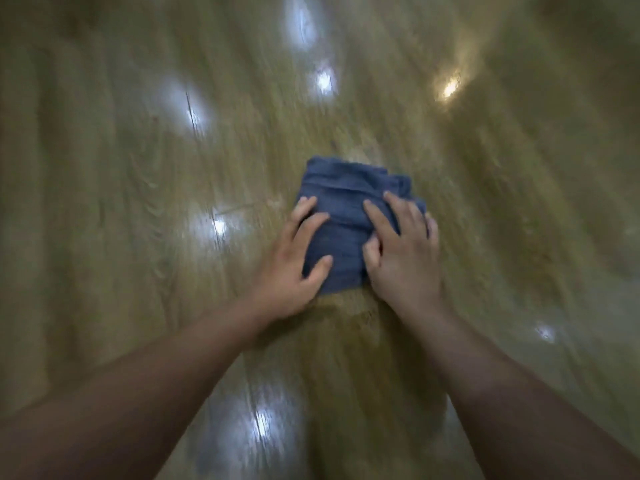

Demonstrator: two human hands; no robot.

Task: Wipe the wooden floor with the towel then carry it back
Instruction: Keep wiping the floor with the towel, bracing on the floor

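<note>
A folded blue towel [346, 202] lies flat on the wooden floor [138, 168] in the middle of the view. My left hand [294, 268] presses on the towel's left edge with fingers spread, the thumb on the cloth. My right hand [401, 251] lies on the towel's right side, fingers bent and bunching the fabric a little. Both forearms reach in from the bottom of the frame. The near part of the towel is hidden under my hands.
The shiny yellow-brown floor fills the whole view and is smeared by motion blur. Several bright light reflections [323, 81] dot the boards, one of them warm orange [450, 87]. Nothing else stands on the floor here.
</note>
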